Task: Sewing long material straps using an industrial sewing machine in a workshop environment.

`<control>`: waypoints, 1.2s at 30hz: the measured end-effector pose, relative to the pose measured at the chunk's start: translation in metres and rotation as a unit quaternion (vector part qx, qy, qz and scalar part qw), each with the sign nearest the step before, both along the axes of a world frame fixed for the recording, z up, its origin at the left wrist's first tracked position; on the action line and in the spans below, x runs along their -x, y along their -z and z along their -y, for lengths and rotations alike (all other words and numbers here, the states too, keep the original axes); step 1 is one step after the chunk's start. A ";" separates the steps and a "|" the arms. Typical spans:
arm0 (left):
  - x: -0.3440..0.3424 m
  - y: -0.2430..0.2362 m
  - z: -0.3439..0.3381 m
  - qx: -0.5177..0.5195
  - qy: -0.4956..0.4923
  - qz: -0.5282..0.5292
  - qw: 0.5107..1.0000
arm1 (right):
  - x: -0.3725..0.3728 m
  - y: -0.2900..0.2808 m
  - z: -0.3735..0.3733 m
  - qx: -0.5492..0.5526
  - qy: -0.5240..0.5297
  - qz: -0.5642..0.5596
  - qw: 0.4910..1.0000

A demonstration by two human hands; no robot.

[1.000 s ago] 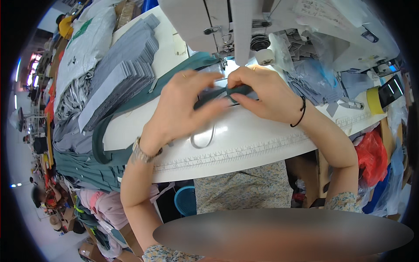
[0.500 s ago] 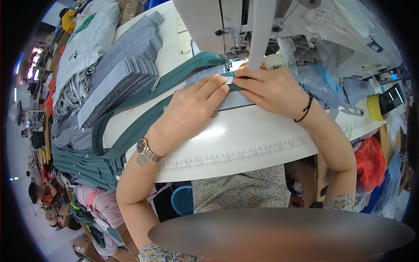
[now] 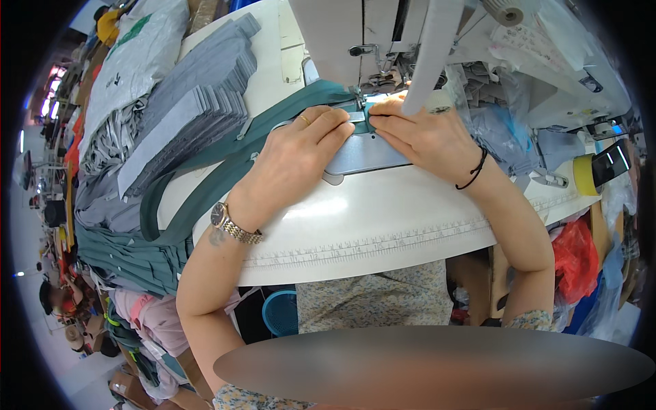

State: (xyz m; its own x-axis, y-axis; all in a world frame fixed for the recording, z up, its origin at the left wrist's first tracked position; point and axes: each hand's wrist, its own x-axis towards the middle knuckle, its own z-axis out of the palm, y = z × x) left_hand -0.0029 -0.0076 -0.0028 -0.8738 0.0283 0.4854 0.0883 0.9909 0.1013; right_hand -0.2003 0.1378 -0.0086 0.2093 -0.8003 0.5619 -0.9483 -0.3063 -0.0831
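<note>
My left hand [image 3: 307, 147] has its fingertips pressed together on a small pale piece [image 3: 356, 117] and the green fabric strip [image 3: 301, 100], just in front of the sewing machine's presser foot [image 3: 357, 94]. My right hand [image 3: 417, 137] is to the right, fingers closed on the strip's green end by that piece, over the metal plate [image 3: 362, 157]. The strip loops leftward across the white table [image 3: 342, 205]; a zipper pull [image 3: 242, 129] shows on it. The machine body [image 3: 328, 34] stands beyond my hands, and its white upright part partly hides my right fingertips.
Stacked grey pieces [image 3: 191, 109], a white sack [image 3: 126, 65] and green fabric [image 3: 130, 263] lie left. A phone [image 3: 615, 159], yellow tape roll [image 3: 585, 176] and red bag [image 3: 574, 249] are right. A blue basket [image 3: 279, 314] sits below. Another person [image 3: 60, 301] is at far left.
Both my hands have moved up toward the presser foot. My loosely spread fingers have closed on the green strip, now drawn nearer the needle with the pale piece.
</note>
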 end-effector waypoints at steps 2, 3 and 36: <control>0.001 -0.001 -0.002 0.016 0.001 0.000 1.000 | 0.002 0.002 -0.001 -0.001 0.004 -0.006 1.000; 0.001 -0.002 -0.003 0.033 0.005 0.003 0.999 | 0.001 0.003 -0.001 0.000 0.011 -0.008 1.000; 0.012 0.011 0.011 0.019 -0.091 0.004 0.996 | 0.003 0.002 0.003 -0.112 0.123 -0.027 0.986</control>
